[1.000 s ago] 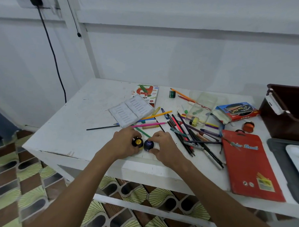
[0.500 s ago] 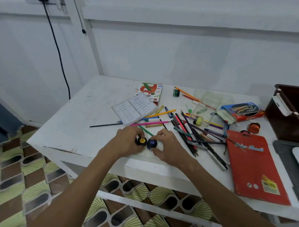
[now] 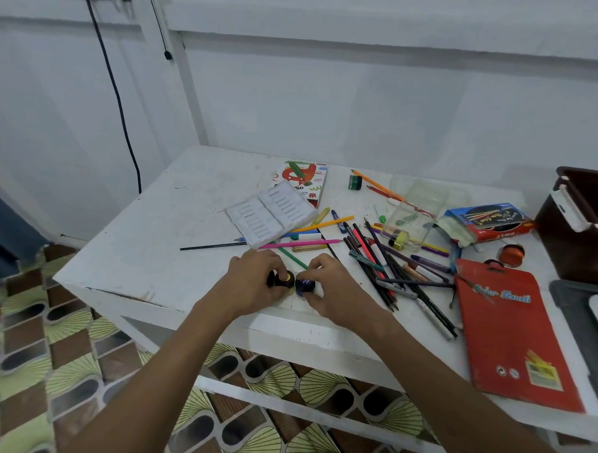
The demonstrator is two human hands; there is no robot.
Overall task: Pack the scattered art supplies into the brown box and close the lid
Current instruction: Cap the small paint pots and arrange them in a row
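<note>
My left hand (image 3: pixel 254 281) grips a small black paint pot with a yellow lid (image 3: pixel 285 280) near the table's front edge. Right beside it, my right hand (image 3: pixel 332 289) pinches a small pot with a dark blue lid (image 3: pixel 304 285); the two pots almost touch. A heap of coloured pencils and pens (image 3: pixel 385 261) is strewn to the right of my hands. The brown box (image 3: pixel 578 225) stands open at the far right edge, well away from both hands. A red pencil pack (image 3: pixel 512 331) lies flat at the front right.
A white plastic tray (image 3: pixel 272 213) and a picture box (image 3: pixel 303 180) lie at the table's middle back. There is a clear plastic case (image 3: pixel 416 214), a blue and red pencil carton (image 3: pixel 489 222), a green pot (image 3: pixel 355 182), an orange pot (image 3: pixel 511 254) and a grey lid (image 3: pixel 581 327) at right.
Both hands stay on the two small pots with hardly any shift. The camera has moved slightly, so the table sits a little further right in view.
</note>
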